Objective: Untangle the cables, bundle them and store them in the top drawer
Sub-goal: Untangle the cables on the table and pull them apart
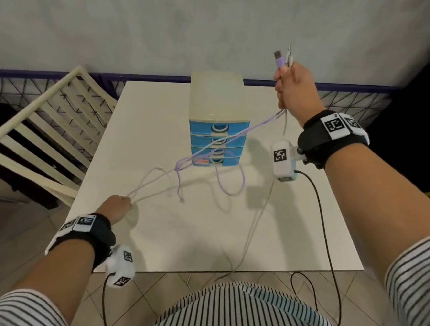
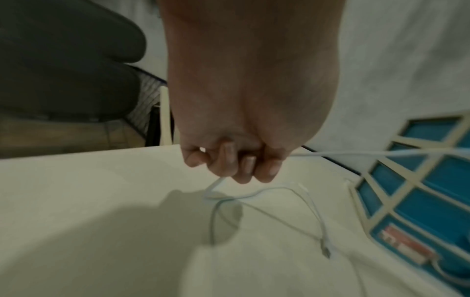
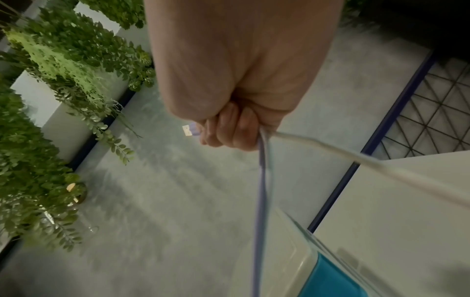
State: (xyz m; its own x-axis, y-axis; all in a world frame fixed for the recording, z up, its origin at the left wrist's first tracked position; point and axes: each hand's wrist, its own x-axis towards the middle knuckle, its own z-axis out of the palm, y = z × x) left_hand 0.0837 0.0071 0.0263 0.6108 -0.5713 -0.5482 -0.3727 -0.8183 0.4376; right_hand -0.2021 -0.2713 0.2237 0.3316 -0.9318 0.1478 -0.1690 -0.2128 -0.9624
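Above the white tabletop (image 1: 229,227), the purple cable (image 1: 239,133) and the white cable (image 1: 154,176) stretched together from far right, held high, down to near left, crossing in a knot (image 1: 177,169) in front of the blue drawer unit (image 1: 218,135), whose drawers were all closed. Only the head view showed that knot, a purple loop (image 1: 230,186) sagging to the tabletop, and the USB plug (image 1: 278,58) pointing upward out of the right fist, with a thinner plug beside it. The left wrist view alone showed a loose white end (image 2: 326,249) lying on the tabletop near the unit's base; its connector type was too blurred to tell. The right wrist view showed both strands leaving the underside of the fist, and green foliage (image 3: 50,80) along the wall. The right hand (image 1: 294,89) was raised beside the unit's top, fingers curled tight round both cables. The left hand (image 1: 115,206) sat low at the tabletop's near left edge, fingers (image 2: 244,164) closed on the strands. Both hands were well apart.
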